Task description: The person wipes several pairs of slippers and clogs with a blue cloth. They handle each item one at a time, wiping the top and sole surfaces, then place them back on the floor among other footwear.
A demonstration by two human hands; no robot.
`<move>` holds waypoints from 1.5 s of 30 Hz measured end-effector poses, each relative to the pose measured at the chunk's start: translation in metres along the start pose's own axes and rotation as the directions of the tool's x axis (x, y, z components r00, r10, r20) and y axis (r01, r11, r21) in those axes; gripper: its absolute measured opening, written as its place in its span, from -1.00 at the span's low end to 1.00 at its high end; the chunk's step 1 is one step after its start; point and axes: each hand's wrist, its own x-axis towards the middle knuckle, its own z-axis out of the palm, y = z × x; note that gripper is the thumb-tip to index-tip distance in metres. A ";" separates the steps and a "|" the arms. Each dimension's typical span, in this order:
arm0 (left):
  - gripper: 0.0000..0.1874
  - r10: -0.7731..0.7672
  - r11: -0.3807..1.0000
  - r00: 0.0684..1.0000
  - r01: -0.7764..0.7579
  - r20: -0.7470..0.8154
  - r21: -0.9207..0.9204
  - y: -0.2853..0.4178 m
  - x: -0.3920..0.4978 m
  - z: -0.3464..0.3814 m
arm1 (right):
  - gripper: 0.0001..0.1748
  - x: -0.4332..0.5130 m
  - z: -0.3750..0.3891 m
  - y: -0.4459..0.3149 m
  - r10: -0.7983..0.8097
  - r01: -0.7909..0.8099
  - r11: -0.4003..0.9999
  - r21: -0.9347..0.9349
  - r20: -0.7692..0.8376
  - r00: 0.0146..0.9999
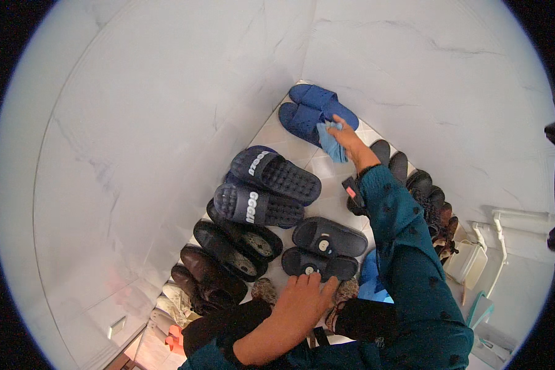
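Observation:
My right hand (345, 134) is closed around a crumpled light blue cloth (332, 144). It reaches over a pair of blue slide slippers (311, 115) in the corner of the tiled floor. My left hand (307, 296) is low in the view, palm down with thumb and fingers apart. Its fingertips overlap the near edge of a pair of dark grey slides (326, 245) with round white badges; whether they touch is unclear. Left of centre, a pair of navy slides (268, 189) with white lettering lies on top of another blue pair.
Black shoes (233, 249), brown leather shoes (208, 273) and pale shoes (173, 298) line the left wall. More dark footwear (418, 182) runs along the right wall, partly behind my arm. White pipes (499, 236) and a pale plastic container (465, 263) stand at right.

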 end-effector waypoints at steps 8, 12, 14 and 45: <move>-0.43 0.001 0.999 0.999 -0.002 -0.037 -0.035 -0.006 0.003 -0.006 | 0.00 0.069 0.035 -0.016 0.067 -0.090 0.925 0.369 0.074 0.995; -0.45 0.004 1.000 1.000 -0.004 -0.018 -0.023 -0.006 0.000 -0.003 | -0.45 0.064 0.050 -0.026 0.099 -0.127 0.888 0.442 0.085 0.991; -0.45 0.001 0.999 0.998 -0.003 -0.067 -0.034 -0.003 -0.003 -0.002 | -0.70 0.059 0.051 -0.028 0.087 -0.094 0.901 0.424 0.037 0.996; -0.52 -0.234 0.970 0.845 0.235 -0.481 -0.059 0.052 -0.057 -0.023 | -0.65 -0.375 -0.029 0.196 0.021 0.116 0.530 0.840 -0.150 0.988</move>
